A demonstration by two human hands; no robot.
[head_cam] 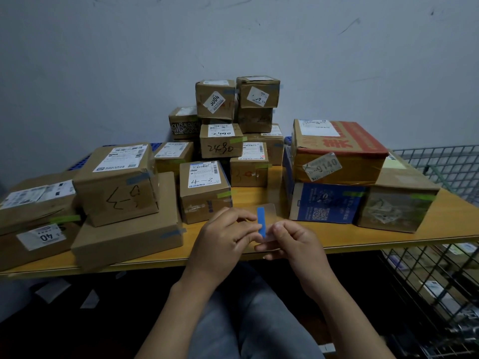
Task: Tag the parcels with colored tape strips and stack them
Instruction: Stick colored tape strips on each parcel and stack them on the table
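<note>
Over the table edge, upright blue tape strip on clear film between pinching left grip and right grip.

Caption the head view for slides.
Left hand and right hand hold a clear sheet bearing a blue tape strip, parcels behind.

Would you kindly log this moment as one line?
left hand: holds clear sheet | right hand: holds same sheet | blue strip: on sheet
</note>
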